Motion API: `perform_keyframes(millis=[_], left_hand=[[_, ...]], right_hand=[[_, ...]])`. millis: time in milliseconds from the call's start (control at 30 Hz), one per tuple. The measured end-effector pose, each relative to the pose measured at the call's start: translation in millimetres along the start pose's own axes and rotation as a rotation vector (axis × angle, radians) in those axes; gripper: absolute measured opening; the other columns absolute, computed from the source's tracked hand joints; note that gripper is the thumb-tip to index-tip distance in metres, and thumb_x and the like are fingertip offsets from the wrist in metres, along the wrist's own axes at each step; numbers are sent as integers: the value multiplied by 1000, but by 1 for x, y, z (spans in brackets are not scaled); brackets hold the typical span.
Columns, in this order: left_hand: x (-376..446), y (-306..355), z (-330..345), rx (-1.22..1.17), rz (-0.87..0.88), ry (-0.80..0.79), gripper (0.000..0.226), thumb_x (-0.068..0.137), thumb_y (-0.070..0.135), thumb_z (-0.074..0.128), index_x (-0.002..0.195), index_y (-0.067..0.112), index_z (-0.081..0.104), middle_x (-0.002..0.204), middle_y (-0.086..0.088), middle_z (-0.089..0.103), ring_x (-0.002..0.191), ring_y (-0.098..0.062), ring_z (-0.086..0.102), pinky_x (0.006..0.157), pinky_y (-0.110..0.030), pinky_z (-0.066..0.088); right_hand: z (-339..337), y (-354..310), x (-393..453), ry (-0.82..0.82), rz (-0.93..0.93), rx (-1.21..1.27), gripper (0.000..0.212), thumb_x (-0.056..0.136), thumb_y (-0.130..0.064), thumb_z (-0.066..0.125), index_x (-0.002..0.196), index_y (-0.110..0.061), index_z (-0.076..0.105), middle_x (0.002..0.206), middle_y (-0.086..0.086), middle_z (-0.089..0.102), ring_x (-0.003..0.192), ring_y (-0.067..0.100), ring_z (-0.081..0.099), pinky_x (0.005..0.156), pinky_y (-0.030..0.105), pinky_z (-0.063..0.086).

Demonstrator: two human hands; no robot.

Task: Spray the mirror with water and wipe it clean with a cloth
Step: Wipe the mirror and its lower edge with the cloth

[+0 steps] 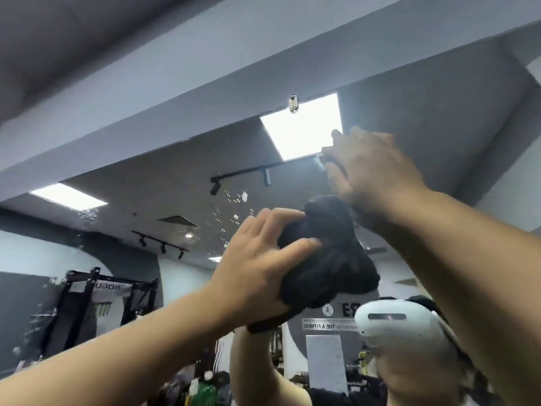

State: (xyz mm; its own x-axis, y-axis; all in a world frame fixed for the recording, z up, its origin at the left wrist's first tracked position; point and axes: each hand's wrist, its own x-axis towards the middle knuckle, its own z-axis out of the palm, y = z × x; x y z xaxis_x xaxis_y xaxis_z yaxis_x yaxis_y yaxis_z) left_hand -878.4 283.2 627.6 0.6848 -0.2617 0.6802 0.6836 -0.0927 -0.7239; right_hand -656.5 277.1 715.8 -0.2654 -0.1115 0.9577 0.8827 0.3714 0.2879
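A large wall mirror fills the view, its top edge running under a grey beam. Water droplets speckle the glass left of my hands. My left hand grips a bunched dark cloth, held up against the mirror. Above it, near the mirror's top edge, my right hand curls round a spray bottle. Only the bottle's pale nozzle tip and a dark part show past the fingers.
A metal clip holds the mirror's top edge just above my right hand. The glass reflects ceiling light panels, track lights, a black gym rack and a person wearing a white headset.
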Motion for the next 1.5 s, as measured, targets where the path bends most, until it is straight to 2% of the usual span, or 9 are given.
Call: perform_keyframes(millis=[200,300,433,633,833,1000,1200,1333,1500], left_hand=[[36,-98,3,48,-298,20,51,88,48,73,123,18,53,132,-16,49,113,-36,54,87,-53,54],[63,-166,2,137,-584,7,56,93,59,62,134,26,43,134,-11,43,116,-39,51,95,-57,51],[88,-215,3,212,-961,-6,62,92,62,60,137,26,37,133,-19,40,123,-49,45,101,-64,44],[67,-193,10,161,-780,91,52,92,54,63,130,24,42,132,-17,40,116,-49,47,96,-61,47],[26,-124,0,79,-408,106,48,86,44,74,121,21,52,128,-14,48,109,-38,50,91,-56,49],[-40,-36,-13,-68,-163,44,50,74,46,80,110,15,66,123,-17,55,96,-37,54,78,-50,46],[-116,-10,-25,-154,159,61,25,97,34,63,120,31,55,128,-4,50,86,-25,50,68,-42,44],[-96,-73,-25,-91,126,28,39,89,49,62,117,22,57,127,-12,48,94,-32,55,76,-43,47],[-28,-180,-17,51,-232,37,52,88,47,72,127,17,53,130,-15,48,108,-37,54,85,-54,53]], right_hand=[[9,4,1,44,-62,-117,27,101,-34,41,121,-22,54,120,2,48,119,26,41,104,44,32],[12,7,2,18,-60,-134,37,102,-38,38,132,-24,52,138,1,48,129,23,38,110,45,27],[18,13,5,-34,-56,-143,45,102,-40,34,144,-26,45,159,-2,35,147,23,26,119,47,20],[18,8,5,11,-44,-168,20,98,-36,38,111,-29,51,143,2,49,132,28,42,108,46,29],[15,-33,23,107,85,-179,28,99,-33,41,110,-13,58,115,13,59,109,36,51,95,47,33],[33,-78,52,113,-69,123,25,102,-22,42,111,-9,61,117,12,60,110,34,51,93,42,36],[63,-84,46,106,-126,9,25,101,-27,43,113,-15,61,120,5,61,110,28,51,95,40,35],[65,-81,46,72,-131,-59,25,102,-27,41,119,-20,58,127,2,59,118,26,47,97,39,30],[66,-82,45,53,-134,-129,33,95,-29,36,122,-22,55,131,3,57,120,27,45,98,40,31]])
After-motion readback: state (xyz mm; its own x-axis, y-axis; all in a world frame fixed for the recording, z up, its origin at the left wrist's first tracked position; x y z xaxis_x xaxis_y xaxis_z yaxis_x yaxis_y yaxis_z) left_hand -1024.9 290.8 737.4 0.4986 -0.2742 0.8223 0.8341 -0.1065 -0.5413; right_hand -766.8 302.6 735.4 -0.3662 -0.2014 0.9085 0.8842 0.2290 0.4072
